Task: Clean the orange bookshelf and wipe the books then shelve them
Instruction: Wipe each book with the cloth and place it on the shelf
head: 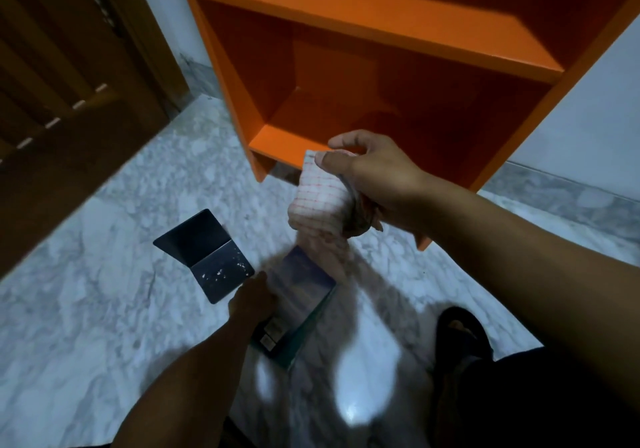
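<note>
right hand (372, 174) is raised with fingers curled round a bunched cloth (320, 202), left hand (251, 297) reaches down gripping a book (298, 295)

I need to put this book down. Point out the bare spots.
The lower compartment of the orange bookshelf is bare. So is the marble floor left of the dark folder. It is crowded around the book under the left hand.

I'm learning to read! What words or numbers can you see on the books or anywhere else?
None can be read.
Book in the left hand: the cover of the book has a pale patch, too blurred.
Dark book on the floor: only white specks.
Checked cloth: no writing.
</note>
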`<state>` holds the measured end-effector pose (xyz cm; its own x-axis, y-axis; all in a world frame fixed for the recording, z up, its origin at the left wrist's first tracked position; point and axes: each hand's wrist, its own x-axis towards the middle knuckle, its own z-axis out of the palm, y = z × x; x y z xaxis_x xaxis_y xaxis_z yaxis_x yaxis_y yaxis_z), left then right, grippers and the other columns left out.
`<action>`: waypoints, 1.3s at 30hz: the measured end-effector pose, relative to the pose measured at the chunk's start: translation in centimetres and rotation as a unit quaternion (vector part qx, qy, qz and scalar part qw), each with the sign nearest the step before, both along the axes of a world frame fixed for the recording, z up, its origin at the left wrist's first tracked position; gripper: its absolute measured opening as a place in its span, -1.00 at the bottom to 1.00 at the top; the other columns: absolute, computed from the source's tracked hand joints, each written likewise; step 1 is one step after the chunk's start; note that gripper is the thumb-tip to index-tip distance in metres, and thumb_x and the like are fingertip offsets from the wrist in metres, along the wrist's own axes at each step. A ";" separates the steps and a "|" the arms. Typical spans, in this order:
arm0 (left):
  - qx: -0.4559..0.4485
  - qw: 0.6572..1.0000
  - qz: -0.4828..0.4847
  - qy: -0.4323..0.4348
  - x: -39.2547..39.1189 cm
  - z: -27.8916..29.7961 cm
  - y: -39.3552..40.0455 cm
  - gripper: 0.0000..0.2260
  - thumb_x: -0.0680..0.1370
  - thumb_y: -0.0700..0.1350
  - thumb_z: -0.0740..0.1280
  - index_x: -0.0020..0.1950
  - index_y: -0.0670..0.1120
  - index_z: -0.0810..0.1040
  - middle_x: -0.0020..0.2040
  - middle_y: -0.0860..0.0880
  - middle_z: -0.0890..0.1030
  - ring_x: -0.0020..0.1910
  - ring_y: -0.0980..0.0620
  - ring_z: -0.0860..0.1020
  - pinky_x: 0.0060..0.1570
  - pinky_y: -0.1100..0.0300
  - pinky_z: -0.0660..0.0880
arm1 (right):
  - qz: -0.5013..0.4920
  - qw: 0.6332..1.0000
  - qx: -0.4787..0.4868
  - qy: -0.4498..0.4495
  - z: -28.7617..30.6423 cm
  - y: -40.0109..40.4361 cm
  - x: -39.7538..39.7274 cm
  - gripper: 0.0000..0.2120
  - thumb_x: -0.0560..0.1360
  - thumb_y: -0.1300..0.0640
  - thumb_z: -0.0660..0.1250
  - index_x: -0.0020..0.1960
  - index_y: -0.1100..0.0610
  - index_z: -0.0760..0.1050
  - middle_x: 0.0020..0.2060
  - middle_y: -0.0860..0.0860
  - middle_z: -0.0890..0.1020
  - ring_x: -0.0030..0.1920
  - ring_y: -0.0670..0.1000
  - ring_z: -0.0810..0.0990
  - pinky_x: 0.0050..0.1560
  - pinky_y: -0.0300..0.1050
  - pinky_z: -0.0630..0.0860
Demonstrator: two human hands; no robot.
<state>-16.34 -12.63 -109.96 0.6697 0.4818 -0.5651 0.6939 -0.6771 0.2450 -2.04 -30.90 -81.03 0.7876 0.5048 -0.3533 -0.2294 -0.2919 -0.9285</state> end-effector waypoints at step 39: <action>-0.357 0.768 0.241 -0.475 -0.6 33.0 -3.6 -0.81 0.69 -0.08 0.19 -0.02 -0.10 0.55 -0.12 -0.16 0.68 -0.22 -0.11 0.63 -0.19 0.05 0.56 | 0.152 0.824 -0.093 -0.538 -0.2 -1.1 -6.4 -0.45 0.65 -0.19 -0.12 0.58 -0.04 0.17 0.59 -0.12 0.06 0.59 -0.10 -0.18 0.54 0.26 -0.03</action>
